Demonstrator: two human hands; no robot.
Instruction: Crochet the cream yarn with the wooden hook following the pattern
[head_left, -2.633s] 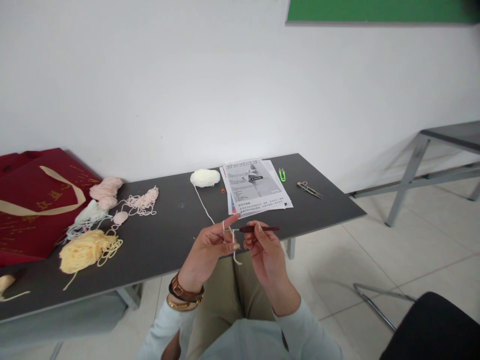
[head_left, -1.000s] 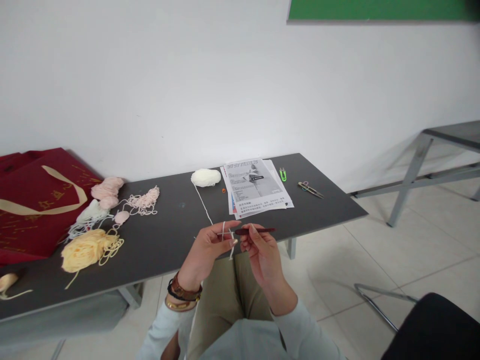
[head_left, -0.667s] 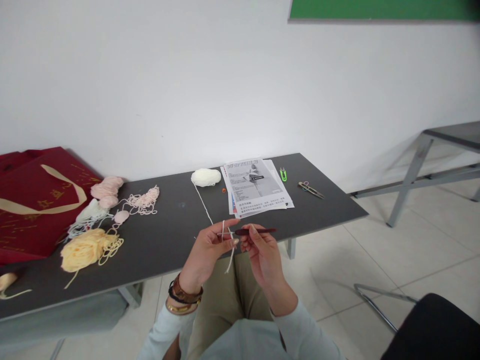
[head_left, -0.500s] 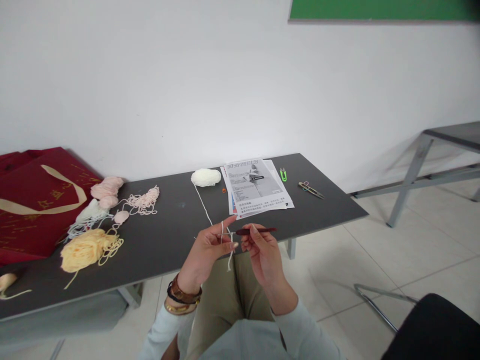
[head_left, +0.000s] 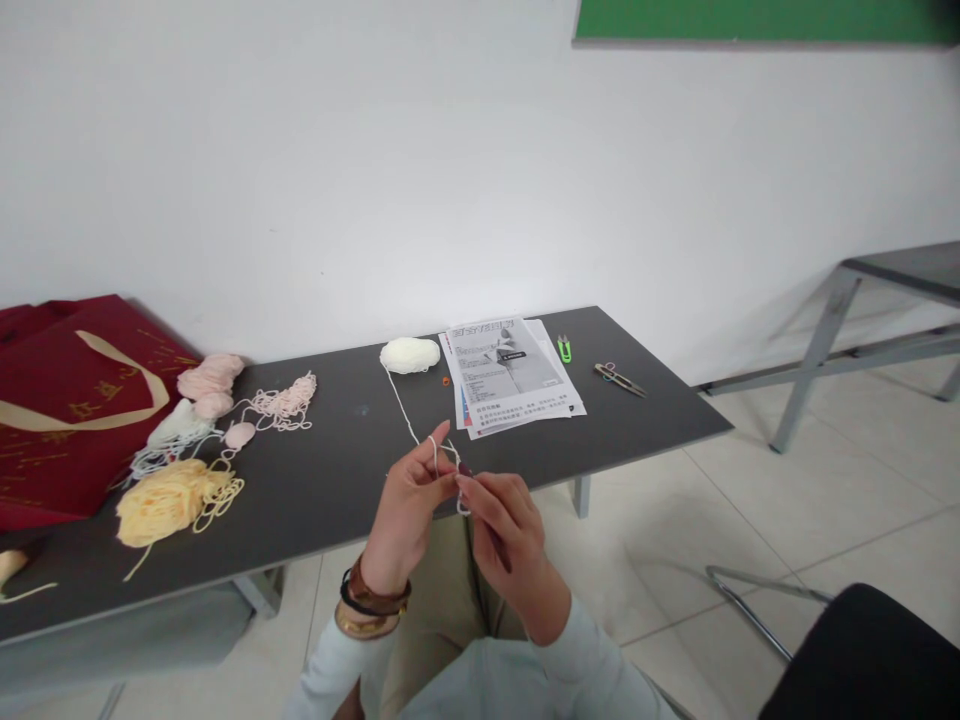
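Yarn (head_left: 400, 404), thin, cream and taut, wraps left fingers (head_left: 439, 440); right fingers (head_left: 469, 487) apparently pinch it.

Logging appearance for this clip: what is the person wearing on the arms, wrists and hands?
Both arms are in pale blue-grey long sleeves, the left sleeve and the right sleeve reaching to the wrists. The left hand and right hand are ungloved. The left wrist carries a brown strap, a thin dark band and a gold bangle. No rings can be made out.

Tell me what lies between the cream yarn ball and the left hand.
Only the ball's own strand, running over the bare dark table from the cream yarn ball to the left hand; the head view shows it.
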